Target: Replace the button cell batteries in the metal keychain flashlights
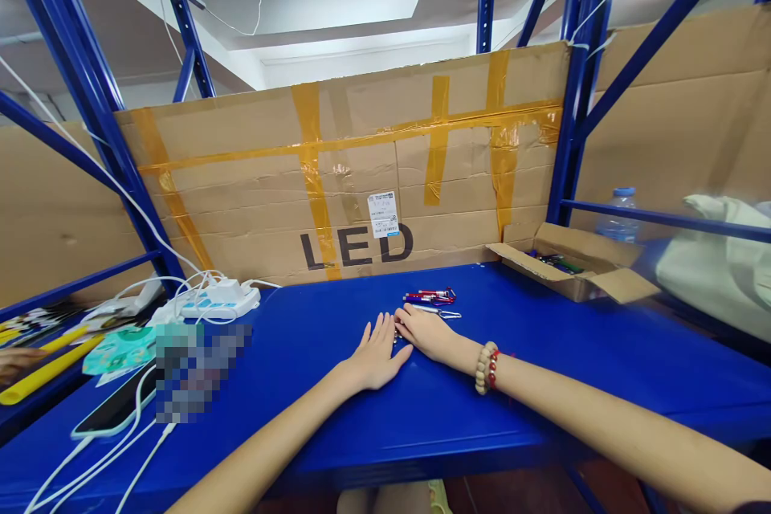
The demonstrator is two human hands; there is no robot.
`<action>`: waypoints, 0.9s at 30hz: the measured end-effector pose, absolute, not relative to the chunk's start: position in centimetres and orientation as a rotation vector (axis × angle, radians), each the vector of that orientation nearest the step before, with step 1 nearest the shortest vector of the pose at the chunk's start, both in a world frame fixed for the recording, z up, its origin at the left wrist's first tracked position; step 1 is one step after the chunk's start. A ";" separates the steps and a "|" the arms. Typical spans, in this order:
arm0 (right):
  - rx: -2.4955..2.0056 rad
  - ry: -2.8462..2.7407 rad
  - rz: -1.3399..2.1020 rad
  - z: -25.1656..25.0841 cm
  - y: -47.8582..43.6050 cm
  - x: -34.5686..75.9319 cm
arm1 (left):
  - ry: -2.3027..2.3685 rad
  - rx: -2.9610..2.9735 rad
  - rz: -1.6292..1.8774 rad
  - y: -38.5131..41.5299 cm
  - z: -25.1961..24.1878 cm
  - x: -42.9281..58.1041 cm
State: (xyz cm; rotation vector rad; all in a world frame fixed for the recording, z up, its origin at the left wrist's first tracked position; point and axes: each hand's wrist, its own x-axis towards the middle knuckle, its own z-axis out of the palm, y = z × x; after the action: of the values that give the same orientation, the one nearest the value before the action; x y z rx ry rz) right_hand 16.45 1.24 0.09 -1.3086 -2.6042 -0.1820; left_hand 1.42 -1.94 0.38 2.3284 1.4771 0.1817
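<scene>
My left hand [373,355] lies flat, palm down, on the blue tabletop [337,434], its fingers stretched out. Beside it, my right hand [426,332] points left with its fingers bent and close together at the left fingertips. Small shiny metal pieces [396,336] show in the gap between the hands; most of them are covered, and their kind is unclear. Just beyond the right hand lie slim red metallic tubes [429,297] with clip-like ends. Nearer to that hand is a silver piece [444,313] with a looped end, partly hidden by it.
An open cardboard box [566,261] with small coloured items stands back right, near a water bottle [619,213]. At left are a power strip [220,301], white cables, a phone [114,409] and a teal packet [120,349]. Another person's hand [18,364] shows at far left. Cardboard [361,177] closes the back.
</scene>
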 end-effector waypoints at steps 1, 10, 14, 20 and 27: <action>-1.293 -2.603 -0.171 0.2 1.1 16.7 | 1.469 2.305 0.198 -1.7 0.4 1.3; -1.119 -2.583 0.096 0.4 0.8 15.1 | 1.684 2.040 0.742 1.9 1.8 -2.4; -1.138 -2.638 0.127 0.0 1.8 13.5 | 1.708 1.958 0.918 2.3 1.8 -3.1; -1.072 -2.700 0.115 -0.4 1.9 15.3 | 1.672 1.915 0.975 1.7 1.4 -3.2; -0.969 -2.742 0.141 -0.4 1.0 20.2 | 1.639 1.905 0.955 1.7 0.9 -2.5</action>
State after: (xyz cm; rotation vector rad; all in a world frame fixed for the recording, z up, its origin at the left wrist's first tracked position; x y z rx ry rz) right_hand 20.22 1.03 -0.38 -0.9688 -2.7422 0.1413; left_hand -2.52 1.69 0.91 1.9052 1.6393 0.9547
